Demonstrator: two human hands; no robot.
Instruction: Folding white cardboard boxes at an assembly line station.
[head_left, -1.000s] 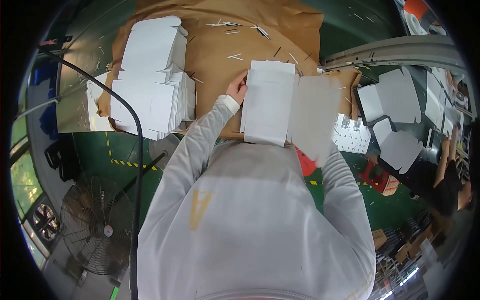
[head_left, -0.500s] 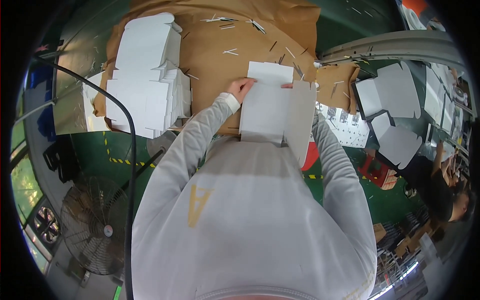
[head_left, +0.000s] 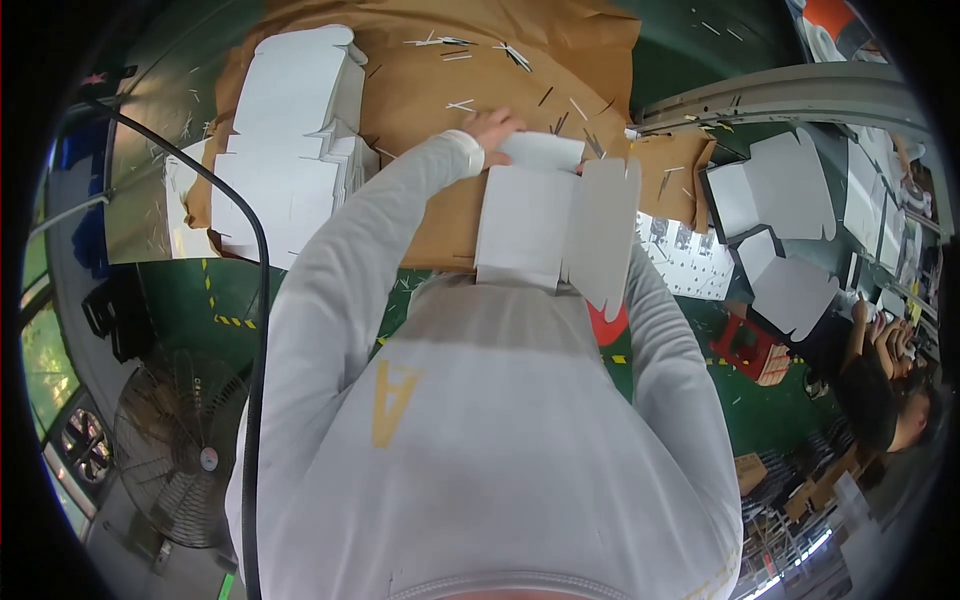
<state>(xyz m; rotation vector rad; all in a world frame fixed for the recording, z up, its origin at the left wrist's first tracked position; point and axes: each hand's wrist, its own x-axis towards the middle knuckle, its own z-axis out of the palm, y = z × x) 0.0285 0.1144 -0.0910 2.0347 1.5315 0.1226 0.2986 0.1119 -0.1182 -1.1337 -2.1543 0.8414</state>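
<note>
A partly folded white cardboard box [head_left: 520,225] lies in front of me at the table's near edge. Its far flap is tilted up, and a lid panel with rounded tabs stands raised on its right side. My left hand [head_left: 491,132] grips the left end of the far flap with bent fingers. Behind the raised panel, my right hand [head_left: 579,169] is almost wholly hidden; just a fingertip shows by the box's far right corner.
A stack of flat white box blanks [head_left: 285,120] stands on the left of the brown paper [head_left: 440,210]. Scattered paper strips [head_left: 515,57] lie farther back. Opened boxes with dark outsides [head_left: 790,185] are at right, near another person [head_left: 870,390]. A black cable [head_left: 262,300] hangs at left, beside a fan [head_left: 180,450].
My left hand has moved farther away, up onto the end of the far flap, which now tilts up more. The raised side panel has leaned outward to the right.
</note>
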